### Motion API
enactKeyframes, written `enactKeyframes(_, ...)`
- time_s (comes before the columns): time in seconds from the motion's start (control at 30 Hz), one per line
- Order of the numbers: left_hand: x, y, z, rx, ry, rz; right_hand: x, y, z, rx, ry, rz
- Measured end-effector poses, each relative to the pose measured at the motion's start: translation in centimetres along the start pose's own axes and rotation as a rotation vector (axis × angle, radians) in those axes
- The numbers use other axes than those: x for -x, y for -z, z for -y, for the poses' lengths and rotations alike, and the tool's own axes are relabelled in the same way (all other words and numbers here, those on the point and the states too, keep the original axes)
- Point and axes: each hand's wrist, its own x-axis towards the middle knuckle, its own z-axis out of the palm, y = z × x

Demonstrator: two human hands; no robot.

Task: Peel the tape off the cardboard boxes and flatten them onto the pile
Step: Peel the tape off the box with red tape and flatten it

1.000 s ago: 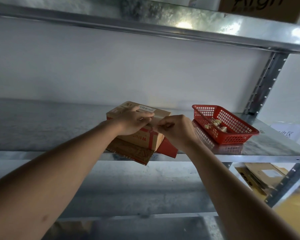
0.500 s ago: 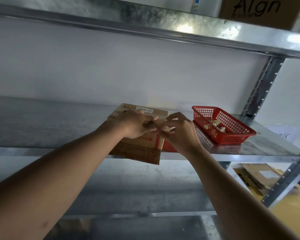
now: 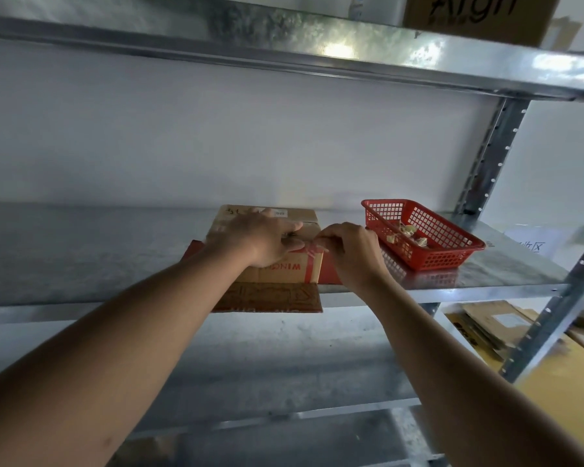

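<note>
Both hands have shifted along the cardboard box [image 3: 280, 274] (shelf-edge overhang).

Two bare forearms are showing, each running back from its fingers to the lower corners of the view. No sleeves, gloves, watch, rings or bands are showing anywhere behind the fingers; both wrists are uncovered. The left hand [image 3: 267, 239] is showing its back and knuckles, with short nails at the fingers [image 3: 292, 227]. The right hand [image 3: 349, 252] is showing its back too, knuckles ridging behind the fingers. A small dark mark is sitting on the left forearm, far back from the fingers.
</note>
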Motion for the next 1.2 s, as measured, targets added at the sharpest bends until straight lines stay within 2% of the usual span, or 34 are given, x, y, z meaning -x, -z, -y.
enactKeyframes(0.13,-0.7,0.1,-0.4,0.027,0.017,0.02,0.4,-0.4,-0.8,-0.093,-0.087,0.002)
enactKeyframes(0.23,-1.1,0.2,-0.3,-0.002,0.004,0.012,0.5,-0.5,-1.1,-0.41,-0.327,0.035)
enactKeyframes(0.3,-1.3,0.2,-0.2,-0.008,-0.008,-0.001,0.7,-0.9,-1.3,-0.551,-0.457,-0.026)
enactKeyframes(0.37,-1.4,0.2,-0.2,0.0,-0.012,-0.002,0.9,-1.6,-1.6,-0.498,-0.486,-0.151)
enactKeyframes(0.5,-1.5,0.3,-0.1,-0.02,-0.018,-0.007,1.1,-3.0,-1.8,-0.483,-0.484,-0.307)
enactKeyframes(0.67,-1.7,0.3,-0.3,-0.022,-0.014,-0.016,1.4,-3.9,-1.6,-0.273,-0.384,-0.26)
enactKeyframes(0.8,-1.9,0.2,-0.2,0.002,-0.012,0.001,1.2,-4.2,-1.8,-0.231,-0.393,-0.276)
enactKeyframes(0.9,-2.2,-0.2,-0.4,0.008,0.004,-0.021,1.4,-4.3,-1.6,-0.18,-0.309,-0.301)
enactKeyframes(1.2,-3.5,-2.1,0.0,0.123,0.032,-0.041,1.4,-4.5,-2.4,0.017,-0.168,-0.143)
